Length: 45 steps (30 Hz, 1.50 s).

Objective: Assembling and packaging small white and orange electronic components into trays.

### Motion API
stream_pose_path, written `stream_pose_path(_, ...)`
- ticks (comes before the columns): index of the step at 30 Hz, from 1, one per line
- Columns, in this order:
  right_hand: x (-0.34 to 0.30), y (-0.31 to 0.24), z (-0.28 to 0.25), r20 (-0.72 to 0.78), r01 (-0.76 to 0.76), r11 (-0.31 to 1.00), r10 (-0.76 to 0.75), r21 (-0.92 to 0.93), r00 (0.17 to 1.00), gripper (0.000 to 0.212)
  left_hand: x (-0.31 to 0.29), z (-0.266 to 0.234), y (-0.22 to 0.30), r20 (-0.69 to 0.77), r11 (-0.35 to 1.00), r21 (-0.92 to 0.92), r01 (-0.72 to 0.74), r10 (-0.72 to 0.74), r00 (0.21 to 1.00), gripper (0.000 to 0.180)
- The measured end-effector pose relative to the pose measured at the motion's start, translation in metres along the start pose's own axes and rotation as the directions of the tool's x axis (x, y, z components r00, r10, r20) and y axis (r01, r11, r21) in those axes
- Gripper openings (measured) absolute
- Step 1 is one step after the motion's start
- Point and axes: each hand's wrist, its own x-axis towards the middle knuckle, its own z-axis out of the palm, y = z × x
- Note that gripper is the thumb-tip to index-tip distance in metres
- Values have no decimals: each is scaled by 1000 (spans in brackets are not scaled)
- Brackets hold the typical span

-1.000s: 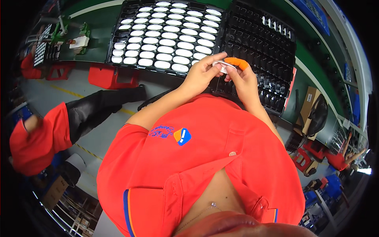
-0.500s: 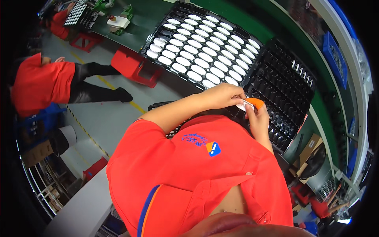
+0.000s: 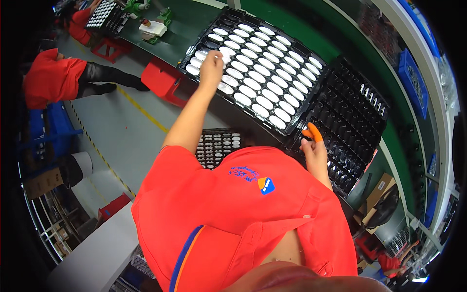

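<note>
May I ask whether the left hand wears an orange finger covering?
No, orange finger covering shows only on the right hand.

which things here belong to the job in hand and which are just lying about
Likely part of the job:
- white oval pieces, with the left hand over some
- black tray holding them
- second dark tray, beside the right hand

Seemingly just lying about:
- red stool
- blue bin
- cardboard box

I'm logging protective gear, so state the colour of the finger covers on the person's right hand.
Orange; the finger covers show best in the head view.
</note>
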Motion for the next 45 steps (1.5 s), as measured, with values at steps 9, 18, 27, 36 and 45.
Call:
stream_pose_path(9,-4,9,0,-11,-19,999,19,-28,1000,41,60,1,-39,-81,998,21,66,-64,995,21)
stream_pose_path(18,-7,20,-4,-3,-35,993,35,-116,999,41,95,-2,-45,161,942,334,-24,-31,987,18)
stream_pose_path(27,-3,13,-7,-26,-86,994,84,-72,996,41,106,-63,-79,435,865,374,-334,155,887,25)
stream_pose_path(36,-2,7,-3,59,-49,992,56,-119,997,39,95,-55,-55,501,715,537,-448,157,851,17)
stream_pose_path(45,-4,-1,-4,52,-8,989,16,-147,998,33,55,-24,43,368,887,230,-399,300,880,20)
